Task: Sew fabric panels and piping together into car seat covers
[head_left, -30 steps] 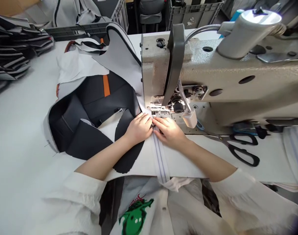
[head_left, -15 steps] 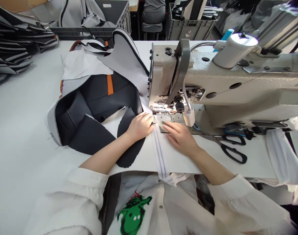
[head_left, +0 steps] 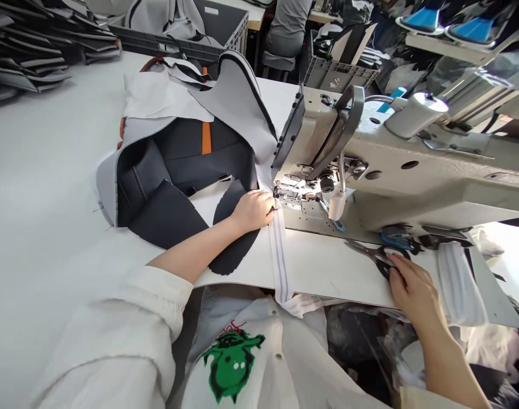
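My left hand (head_left: 254,210) is closed, its fingers bent over the edge of a dark fabric cover (head_left: 166,213) with a light grey backing, just in front of the sewing machine's (head_left: 291,193) lit needle area. A white band with blue stripes (head_left: 280,250) runs from under those fingertips down over the table's front edge. What lies beneath the fingers is hidden. Farther right, my right hand (head_left: 417,289) has its fingers curled at the black handles of a pair of scissors (head_left: 376,254), which lies on the table with its blades pointing left.
Blue-handled snips (head_left: 337,222) rest by the machine bed. A thread cone (head_left: 423,113) stands on the machine. Folded striped band (head_left: 461,284) hangs at the right. Stacked dark pieces (head_left: 33,48) lie at the left, and a grey crate (head_left: 238,34) stands behind. A person (head_left: 289,25) sits beyond.
My right hand has moved right, from beside the striped band to the scissors' handles. My left hand stays on the cover by the needle. The camera view has shifted and tilted.
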Demonstrator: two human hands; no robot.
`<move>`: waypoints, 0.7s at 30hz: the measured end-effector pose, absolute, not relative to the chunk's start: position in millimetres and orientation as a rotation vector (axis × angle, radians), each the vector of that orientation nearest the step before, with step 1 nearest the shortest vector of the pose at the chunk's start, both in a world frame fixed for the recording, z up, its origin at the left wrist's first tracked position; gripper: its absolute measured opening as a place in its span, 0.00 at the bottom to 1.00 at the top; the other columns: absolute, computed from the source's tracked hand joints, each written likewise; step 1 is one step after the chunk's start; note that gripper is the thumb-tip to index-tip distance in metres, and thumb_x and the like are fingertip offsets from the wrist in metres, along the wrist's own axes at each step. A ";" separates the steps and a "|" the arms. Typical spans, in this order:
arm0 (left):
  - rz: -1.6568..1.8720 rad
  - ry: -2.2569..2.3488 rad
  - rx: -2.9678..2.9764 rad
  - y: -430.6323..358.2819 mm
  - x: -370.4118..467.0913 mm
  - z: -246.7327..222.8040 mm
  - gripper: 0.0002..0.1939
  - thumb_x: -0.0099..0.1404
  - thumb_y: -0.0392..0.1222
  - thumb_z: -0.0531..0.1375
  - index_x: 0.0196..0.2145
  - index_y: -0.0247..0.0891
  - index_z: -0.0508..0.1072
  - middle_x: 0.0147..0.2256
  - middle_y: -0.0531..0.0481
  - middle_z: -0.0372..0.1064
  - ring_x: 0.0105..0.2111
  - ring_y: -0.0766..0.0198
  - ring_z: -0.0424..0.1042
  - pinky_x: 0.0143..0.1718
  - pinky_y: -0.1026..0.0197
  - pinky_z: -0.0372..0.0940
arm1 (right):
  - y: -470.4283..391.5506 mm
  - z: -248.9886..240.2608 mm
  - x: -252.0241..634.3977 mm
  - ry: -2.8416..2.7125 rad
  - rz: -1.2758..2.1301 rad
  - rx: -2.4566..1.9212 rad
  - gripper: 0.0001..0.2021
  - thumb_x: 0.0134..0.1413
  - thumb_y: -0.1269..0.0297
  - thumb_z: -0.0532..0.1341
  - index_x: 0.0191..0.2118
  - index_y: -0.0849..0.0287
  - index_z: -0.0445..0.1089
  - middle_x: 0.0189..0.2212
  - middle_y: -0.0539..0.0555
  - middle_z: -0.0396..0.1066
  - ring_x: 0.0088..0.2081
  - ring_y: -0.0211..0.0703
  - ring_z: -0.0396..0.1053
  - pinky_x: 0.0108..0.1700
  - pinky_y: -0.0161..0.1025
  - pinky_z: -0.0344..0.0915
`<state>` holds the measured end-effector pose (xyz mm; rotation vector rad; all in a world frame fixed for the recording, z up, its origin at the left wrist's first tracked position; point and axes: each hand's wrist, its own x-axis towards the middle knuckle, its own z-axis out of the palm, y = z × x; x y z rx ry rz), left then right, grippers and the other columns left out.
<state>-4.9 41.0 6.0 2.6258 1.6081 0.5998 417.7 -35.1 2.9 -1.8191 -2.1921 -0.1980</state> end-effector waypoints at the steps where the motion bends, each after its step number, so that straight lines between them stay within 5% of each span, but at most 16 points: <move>1: 0.589 1.613 2.617 40.8 -4.6 6.3 0.07 0.59 0.37 0.53 0.32 0.36 0.71 0.35 0.45 0.71 0.39 0.57 0.69 0.45 0.56 0.62 | -32.6 5.8 420.3 -2.232 -0.190 -1.862 0.22 0.61 0.53 0.46 0.55 0.52 0.65 0.51 0.56 0.68 0.52 0.52 0.65 0.55 0.50 0.61; 6: 0.525 1.812 2.556 35.9 3.5 11.1 0.13 0.61 0.39 0.53 0.41 0.31 0.69 0.43 0.38 0.68 0.41 0.51 0.67 0.41 0.52 0.61 | -25.1 16.8 419.6 -2.453 -0.113 -1.841 0.25 0.59 0.46 0.46 0.57 0.50 0.62 0.49 0.56 0.69 0.50 0.57 0.66 0.48 0.56 0.62; 13: 0.306 1.873 2.548 -2.8 -9.0 19.8 0.09 0.60 0.27 0.50 0.33 0.31 0.70 0.33 0.37 0.69 0.39 0.51 0.68 0.35 0.55 0.63 | -52.5 20.0 380.3 -2.559 0.192 -1.600 0.20 0.58 0.54 0.55 0.56 0.49 0.63 0.39 0.53 0.72 0.37 0.44 0.72 0.36 0.38 0.69; 19: 0.014 1.756 2.555 -38.6 -17.5 41.2 0.17 0.57 0.30 0.56 0.46 0.34 0.68 0.35 0.41 0.69 0.33 0.54 0.71 0.31 0.57 0.65 | -29.8 22.8 342.3 -2.593 0.215 -1.363 0.21 0.60 0.61 0.53 0.59 0.49 0.60 0.44 0.50 0.73 0.40 0.44 0.73 0.41 0.40 0.69; 21: 0.038 1.634 2.642 -31.6 -10.7 44.5 0.14 0.56 0.29 0.57 0.40 0.35 0.72 0.36 0.40 0.68 0.37 0.51 0.70 0.34 0.54 0.65 | -17.5 22.1 322.9 -2.595 0.228 -1.287 0.21 0.60 0.62 0.52 0.59 0.50 0.60 0.44 0.50 0.73 0.40 0.44 0.73 0.43 0.40 0.69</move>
